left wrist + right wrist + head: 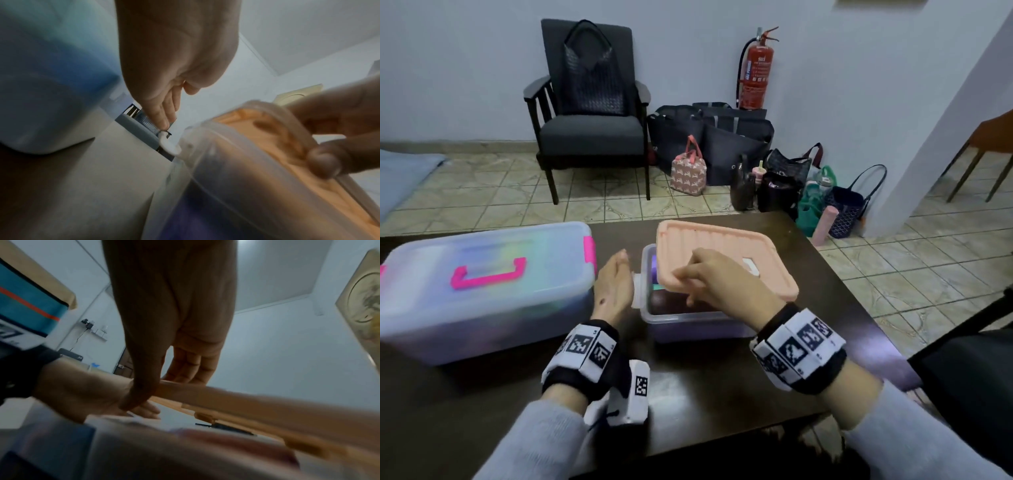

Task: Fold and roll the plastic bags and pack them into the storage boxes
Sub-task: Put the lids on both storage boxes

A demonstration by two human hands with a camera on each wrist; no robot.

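- Dark table (722, 377) carries two storage boxes: the large box (482, 291) at left, the small box (688, 322) just beside it.
- My right hand (719, 277) grips the peach lid (722, 240), tilted over the small box.
- My left hand (613, 284) stands flat, fingers straight, between the boxes.

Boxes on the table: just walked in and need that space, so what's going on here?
A person is working on the small box. The right hand grips the peach lid, which sits askew with the near left corner uncovered. The left hand, fingers straight, is at the white latch on the box's left end. The big box with pink handle stands closed beside it.
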